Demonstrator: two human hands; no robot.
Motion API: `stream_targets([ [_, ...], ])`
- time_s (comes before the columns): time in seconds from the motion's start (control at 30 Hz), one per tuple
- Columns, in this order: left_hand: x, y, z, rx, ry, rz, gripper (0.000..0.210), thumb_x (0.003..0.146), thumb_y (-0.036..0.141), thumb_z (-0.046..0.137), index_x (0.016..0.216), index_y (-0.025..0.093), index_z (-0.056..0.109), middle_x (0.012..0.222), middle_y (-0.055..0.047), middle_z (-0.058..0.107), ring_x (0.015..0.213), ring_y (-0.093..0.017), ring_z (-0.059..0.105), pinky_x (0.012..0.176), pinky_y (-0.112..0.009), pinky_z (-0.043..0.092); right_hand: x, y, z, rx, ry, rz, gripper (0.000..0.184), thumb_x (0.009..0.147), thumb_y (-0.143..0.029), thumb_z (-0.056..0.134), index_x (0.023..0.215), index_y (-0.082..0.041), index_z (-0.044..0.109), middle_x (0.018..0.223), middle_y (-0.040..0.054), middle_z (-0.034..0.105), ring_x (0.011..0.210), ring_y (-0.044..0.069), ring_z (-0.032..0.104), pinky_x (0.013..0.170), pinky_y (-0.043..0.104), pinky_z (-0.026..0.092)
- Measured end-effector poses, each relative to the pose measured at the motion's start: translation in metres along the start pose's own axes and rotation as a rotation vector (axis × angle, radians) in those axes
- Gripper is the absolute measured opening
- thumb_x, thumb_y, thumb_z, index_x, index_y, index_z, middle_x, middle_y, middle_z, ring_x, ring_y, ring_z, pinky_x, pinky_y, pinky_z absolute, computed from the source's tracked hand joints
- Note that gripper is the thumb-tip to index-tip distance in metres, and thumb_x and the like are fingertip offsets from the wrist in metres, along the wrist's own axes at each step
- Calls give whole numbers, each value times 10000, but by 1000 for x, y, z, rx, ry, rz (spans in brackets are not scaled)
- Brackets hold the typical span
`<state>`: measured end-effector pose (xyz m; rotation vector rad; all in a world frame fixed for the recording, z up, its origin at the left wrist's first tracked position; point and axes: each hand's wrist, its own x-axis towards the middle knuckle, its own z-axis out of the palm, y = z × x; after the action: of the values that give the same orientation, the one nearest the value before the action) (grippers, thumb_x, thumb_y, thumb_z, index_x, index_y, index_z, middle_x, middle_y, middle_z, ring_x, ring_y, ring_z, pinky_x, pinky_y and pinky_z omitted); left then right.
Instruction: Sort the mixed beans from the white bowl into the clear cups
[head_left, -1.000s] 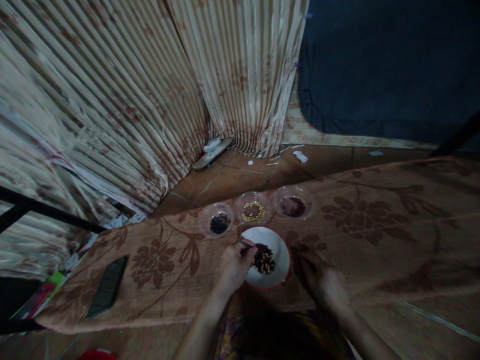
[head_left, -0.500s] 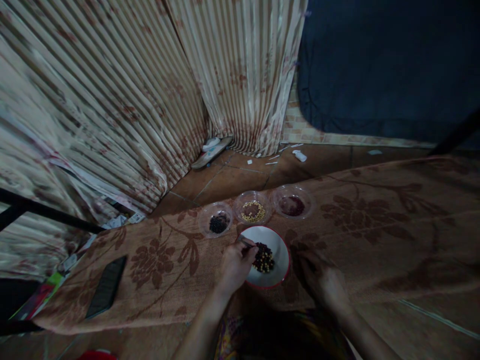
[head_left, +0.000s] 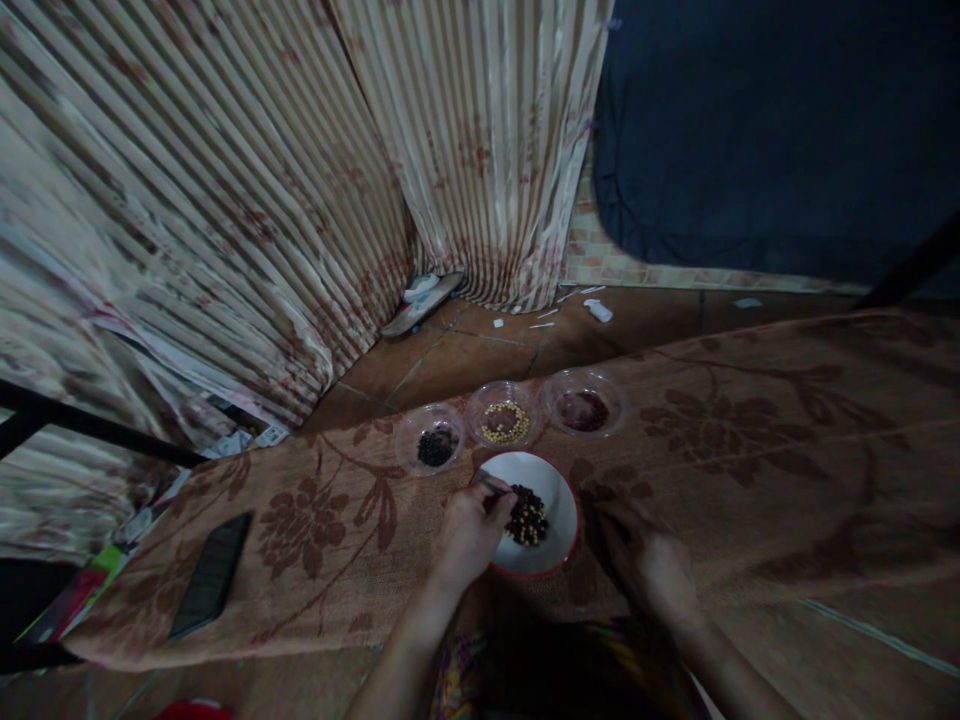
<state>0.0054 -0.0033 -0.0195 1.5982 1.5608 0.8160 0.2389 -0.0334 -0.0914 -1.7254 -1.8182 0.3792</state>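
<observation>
My left hand (head_left: 472, 525) is closed in a pinch over the left rim of a white bowl with a red edge (head_left: 559, 510). Between thumb and fingers is a thin tool that looks like tweezers (head_left: 491, 486), its tip hidden near the beans. A pile of mixed dark and yellow beans (head_left: 527, 517) lies in the bowl. To the right of the bowl my right hand (head_left: 649, 565) rests on the cloth, its fingers stretched forward in shadow, holding nothing that I can see. Behind the bowl stand clear dishes with black beans (head_left: 435, 447), yellow beans (head_left: 505, 424) and dark red beans (head_left: 586, 411).
A patterned brown cloth (head_left: 337, 590) covers the long surface. A black phone (head_left: 212, 575) lies at its left. Striped curtains (head_left: 300, 200) hang behind, and a slipper (head_left: 422, 303) and white scraps lie on the tiled floor. Dark metal bars flank both sides.
</observation>
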Motion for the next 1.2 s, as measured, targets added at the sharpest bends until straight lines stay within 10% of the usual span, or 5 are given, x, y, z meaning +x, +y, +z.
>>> stream_targets([
  [1.2, 8, 22, -25, -230, 106, -25, 197, 793, 344, 643, 858, 160, 667, 737, -16, 688, 644, -152, 667, 597, -232, 523, 0, -2, -2, -17, 11, -14, 282, 921, -340, 417, 963, -254, 682, 1022, 39, 688, 844, 184, 663, 755, 299, 511],
])
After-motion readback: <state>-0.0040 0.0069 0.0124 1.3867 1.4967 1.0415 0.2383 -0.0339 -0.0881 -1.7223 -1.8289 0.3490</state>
